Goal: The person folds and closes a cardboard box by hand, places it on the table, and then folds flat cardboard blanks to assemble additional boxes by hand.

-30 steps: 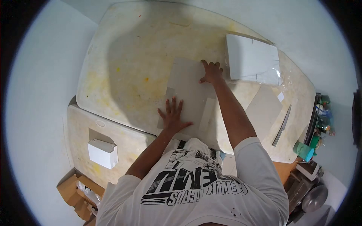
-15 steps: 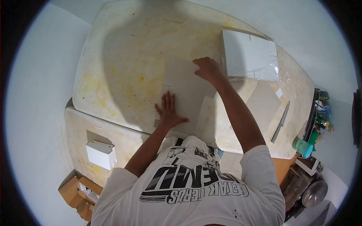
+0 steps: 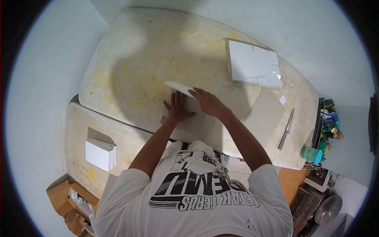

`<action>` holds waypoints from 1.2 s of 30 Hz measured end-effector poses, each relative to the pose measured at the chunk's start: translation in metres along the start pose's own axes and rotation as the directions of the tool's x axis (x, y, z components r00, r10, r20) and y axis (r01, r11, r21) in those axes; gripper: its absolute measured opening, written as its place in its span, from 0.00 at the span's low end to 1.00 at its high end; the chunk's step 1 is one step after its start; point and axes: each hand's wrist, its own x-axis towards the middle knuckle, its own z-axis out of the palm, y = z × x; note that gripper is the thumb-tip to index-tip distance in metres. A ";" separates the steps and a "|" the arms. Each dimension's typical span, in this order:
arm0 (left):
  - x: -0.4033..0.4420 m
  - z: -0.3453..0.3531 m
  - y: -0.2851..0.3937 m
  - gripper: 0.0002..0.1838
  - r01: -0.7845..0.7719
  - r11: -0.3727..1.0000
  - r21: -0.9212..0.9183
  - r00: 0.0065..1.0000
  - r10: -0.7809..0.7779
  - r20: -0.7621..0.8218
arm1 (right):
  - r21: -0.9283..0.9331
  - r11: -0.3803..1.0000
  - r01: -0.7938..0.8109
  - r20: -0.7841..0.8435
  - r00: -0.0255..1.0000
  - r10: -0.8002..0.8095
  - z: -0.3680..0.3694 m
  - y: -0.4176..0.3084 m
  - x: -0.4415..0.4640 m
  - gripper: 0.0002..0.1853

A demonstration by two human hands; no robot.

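Note:
A sheet of grey cardboard (image 3: pixel 193 123) lies on the table in front of me. My left hand (image 3: pixel 179 110) presses flat on it, fingers spread. The far part of the sheet is bent up, and its white face (image 3: pixel 177 86) shows as a narrow raised strip. My right hand (image 3: pixel 210 102) grips the right end of that raised part, its fingers partly hidden. Off to the right, another grey sheet (image 3: pixel 263 115) rests flat, with a small white piece (image 3: pixel 282 100) beside it and a knife (image 3: pixel 287 129) further right.
A plastic-wrapped stack of white sheets (image 3: pixel 254 63) lies at the far right of the table (image 3: pixel 138 79). On the near left table stands a stack of folded white pieces (image 3: pixel 100 155). An open brown carton (image 3: pixel 59 197) sits lower left. A teal cup (image 3: pixel 312 155) stands by the right edge.
My right hand has come nearer and to the left, lifting the sheet's far part up and over toward my left hand. The left hand stays pressed down. The view has shifted slightly.

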 end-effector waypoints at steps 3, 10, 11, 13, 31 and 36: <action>0.024 0.045 -0.038 0.60 -0.118 0.993 0.019 0.988 0.120 -0.103 | -0.089 0.995 -0.045 0.044 0.998 0.049 0.024 -0.028 -0.031 0.34; -0.057 -0.005 -0.074 0.52 0.065 0.996 -0.061 0.988 -0.073 -0.133 | -0.252 0.959 -0.127 0.025 0.990 0.138 0.068 -0.057 -0.062 0.39; -0.070 -0.006 -0.071 0.51 0.134 0.990 -0.045 0.980 -0.139 -0.141 | -0.224 0.965 -0.138 0.006 0.990 0.143 0.071 -0.062 -0.064 0.39; -0.082 0.024 -0.075 0.50 0.116 0.988 -0.105 0.967 -0.136 -0.216 | -0.198 0.968 -0.153 -0.024 0.988 0.151 0.077 -0.071 -0.065 0.39; -0.090 0.006 -0.119 0.51 -0.048 0.996 -0.075 0.997 0.043 -0.069 | -0.263 0.960 -0.100 -0.026 0.995 0.096 0.117 -0.096 -0.095 0.38; -0.076 0.047 -0.136 0.55 -0.019 0.998 -0.061 0.963 0.001 -0.269 | -0.283 0.954 -0.101 0.144 0.979 0.147 0.121 -0.098 -0.113 0.39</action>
